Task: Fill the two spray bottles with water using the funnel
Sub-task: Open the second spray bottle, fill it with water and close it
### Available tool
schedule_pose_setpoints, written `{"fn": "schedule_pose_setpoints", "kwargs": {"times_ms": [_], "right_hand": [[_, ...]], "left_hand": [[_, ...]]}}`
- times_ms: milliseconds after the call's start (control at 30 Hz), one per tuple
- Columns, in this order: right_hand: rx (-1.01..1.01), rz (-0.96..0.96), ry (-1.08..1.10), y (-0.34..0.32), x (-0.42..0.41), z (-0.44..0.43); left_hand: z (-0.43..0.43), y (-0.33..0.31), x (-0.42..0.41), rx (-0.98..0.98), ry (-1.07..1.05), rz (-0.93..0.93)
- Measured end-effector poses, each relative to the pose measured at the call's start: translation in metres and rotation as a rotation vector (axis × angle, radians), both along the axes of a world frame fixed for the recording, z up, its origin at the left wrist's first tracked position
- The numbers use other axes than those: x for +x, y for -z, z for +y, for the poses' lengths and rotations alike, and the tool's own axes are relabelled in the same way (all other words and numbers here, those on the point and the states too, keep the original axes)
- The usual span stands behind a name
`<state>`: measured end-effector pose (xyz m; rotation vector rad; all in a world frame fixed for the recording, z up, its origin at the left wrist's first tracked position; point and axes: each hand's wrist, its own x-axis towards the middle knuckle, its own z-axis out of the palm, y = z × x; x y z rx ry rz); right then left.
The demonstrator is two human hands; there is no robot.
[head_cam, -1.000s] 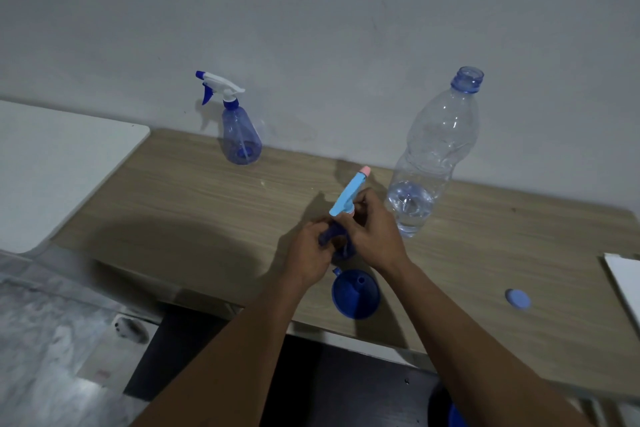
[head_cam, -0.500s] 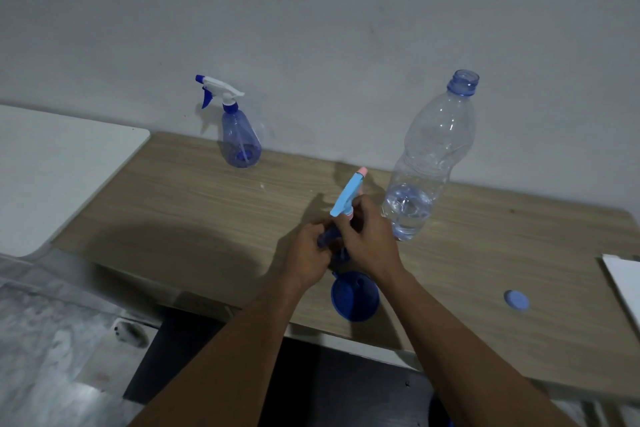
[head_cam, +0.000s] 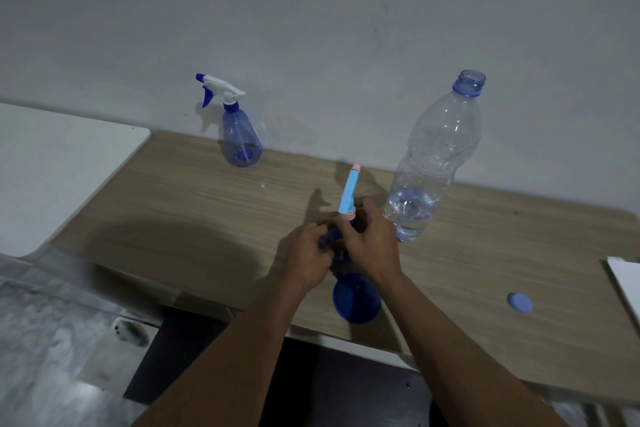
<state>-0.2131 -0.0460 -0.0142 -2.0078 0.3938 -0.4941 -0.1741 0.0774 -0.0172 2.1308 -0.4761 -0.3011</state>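
Observation:
Both my hands hold a small spray bottle at the middle of the wooden table. My left hand wraps its dark blue body, mostly hidden. My right hand grips the neck below the light blue spray head with a pink tip. A blue funnel lies just in front of my hands near the table edge. A second blue spray bottle with a white trigger stands at the back left by the wall. An uncapped clear water bottle, water in its bottom, stands right of my hands.
A light blue bottle cap lies on the table at the right. A white sheet pokes in at the right edge. A white tabletop adjoins on the left. The grey wall runs directly behind the table.
The view has shifted slightly. My hands stay on the small spray bottle with little shift in grip, and the spray head stands a bit more upright.

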Motion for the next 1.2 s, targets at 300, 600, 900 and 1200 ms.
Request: {"fn": "schedule_pose_setpoints", "kwargs": {"times_ms": [300, 600, 900, 1200], "right_hand": [[-0.054, -0.023, -0.067, 0.006, -0.002, -0.002], [-0.02, 0.023, -0.129, 0.004, -0.004, -0.016], [0.047, 0.011, -0.103, -0.002, -0.003, -0.011], [0.082, 0.029, 0.038, -0.001, 0.0, -0.002]], "left_hand": [[0.0, -0.001, -0.001, -0.047, -0.005, 0.033], [-0.003, -0.002, -0.002, -0.066, -0.04, 0.009], [-0.003, -0.001, -0.002, -0.049, -0.044, 0.015], [-0.003, -0.005, -0.003, -0.021, -0.029, -0.001]]}}
